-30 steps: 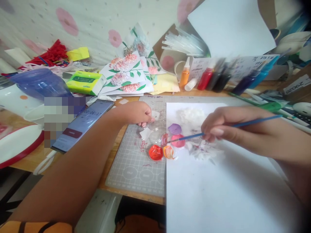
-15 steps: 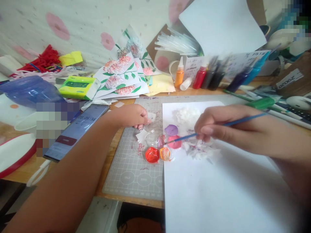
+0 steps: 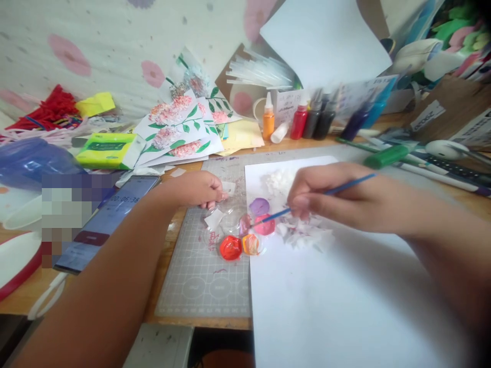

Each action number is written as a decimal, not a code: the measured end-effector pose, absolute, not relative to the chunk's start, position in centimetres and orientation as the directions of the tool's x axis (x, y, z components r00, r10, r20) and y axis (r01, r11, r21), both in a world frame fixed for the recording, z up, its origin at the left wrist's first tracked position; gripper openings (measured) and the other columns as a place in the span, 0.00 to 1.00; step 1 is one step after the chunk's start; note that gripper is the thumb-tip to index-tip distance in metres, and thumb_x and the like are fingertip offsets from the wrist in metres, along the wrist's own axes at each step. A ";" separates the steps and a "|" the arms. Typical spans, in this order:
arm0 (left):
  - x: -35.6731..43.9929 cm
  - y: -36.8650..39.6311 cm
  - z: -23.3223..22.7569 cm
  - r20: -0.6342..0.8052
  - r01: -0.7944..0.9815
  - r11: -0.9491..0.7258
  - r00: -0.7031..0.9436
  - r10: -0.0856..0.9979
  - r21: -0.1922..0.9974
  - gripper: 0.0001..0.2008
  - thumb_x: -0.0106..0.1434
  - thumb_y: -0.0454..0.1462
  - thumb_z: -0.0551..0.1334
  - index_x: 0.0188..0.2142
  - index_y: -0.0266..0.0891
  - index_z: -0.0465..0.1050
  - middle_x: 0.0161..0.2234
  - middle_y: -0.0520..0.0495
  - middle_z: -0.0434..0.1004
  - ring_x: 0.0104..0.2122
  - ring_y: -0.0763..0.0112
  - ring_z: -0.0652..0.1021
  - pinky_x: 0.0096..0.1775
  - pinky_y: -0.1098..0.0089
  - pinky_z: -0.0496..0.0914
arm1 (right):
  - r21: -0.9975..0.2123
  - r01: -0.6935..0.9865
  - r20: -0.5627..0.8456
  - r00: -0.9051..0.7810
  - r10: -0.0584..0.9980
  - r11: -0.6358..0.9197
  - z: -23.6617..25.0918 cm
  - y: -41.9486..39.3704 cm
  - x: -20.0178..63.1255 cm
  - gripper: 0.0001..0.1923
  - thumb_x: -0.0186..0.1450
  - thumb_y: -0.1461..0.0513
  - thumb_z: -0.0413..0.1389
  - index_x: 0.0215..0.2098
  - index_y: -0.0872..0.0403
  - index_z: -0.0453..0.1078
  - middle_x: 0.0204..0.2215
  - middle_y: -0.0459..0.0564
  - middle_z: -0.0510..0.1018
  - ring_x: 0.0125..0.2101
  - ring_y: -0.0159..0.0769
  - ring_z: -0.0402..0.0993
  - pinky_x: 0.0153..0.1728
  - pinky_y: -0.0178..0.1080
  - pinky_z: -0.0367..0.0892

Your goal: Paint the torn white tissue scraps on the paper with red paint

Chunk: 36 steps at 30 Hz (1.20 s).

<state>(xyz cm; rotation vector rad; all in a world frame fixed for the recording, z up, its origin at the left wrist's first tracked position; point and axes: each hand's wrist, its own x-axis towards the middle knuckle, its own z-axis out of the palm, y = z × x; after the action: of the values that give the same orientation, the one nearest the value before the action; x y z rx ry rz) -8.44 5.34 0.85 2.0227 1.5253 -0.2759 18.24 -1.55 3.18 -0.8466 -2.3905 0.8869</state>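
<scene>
Right hand [image 3: 337,199] pinches blue brush [image 3: 326,193], tip in pink paint well [image 3: 264,225] mid-frame — loading colour; left hand [image 3: 199,188] fingers curled, pinning clear palette [image 3: 233,225] steady.

Phone [image 3: 107,220] left of fingers; green tissue pack [image 3: 105,151] and flower cards [image 3: 180,130] beyond them; paint bottles [image 3: 307,120] farther back; green marker [image 3: 385,156] far right.

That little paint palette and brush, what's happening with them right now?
A person is painting at a cluttered craft desk. The right hand holds a thin blue paintbrush, its tip down at the pink paint on a clear palette. The left hand rests on the palette's far edge. White paper lies on a grey cutting mat.
</scene>
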 end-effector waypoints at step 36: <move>-8.3 5.9 0.5 -0.471 0.934 -0.137 0.289 0.834 0.330 0.16 0.52 0.49 0.58 0.20 0.39 0.68 0.23 0.49 0.78 0.21 0.75 0.72 0.27 0.73 0.64 | -0.789 0.337 0.189 -0.662 0.725 0.513 2.9 -0.8 17.8 0.13 0.61 0.56 0.53 0.25 0.56 0.67 0.20 0.46 0.74 0.21 0.28 0.69 0.22 0.32 0.64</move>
<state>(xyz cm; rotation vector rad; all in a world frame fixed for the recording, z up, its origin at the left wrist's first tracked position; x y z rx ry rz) -8.31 5.89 0.47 1.9992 1.5749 -0.2312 17.76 -0.81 2.94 -0.8670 -2.2524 1.0182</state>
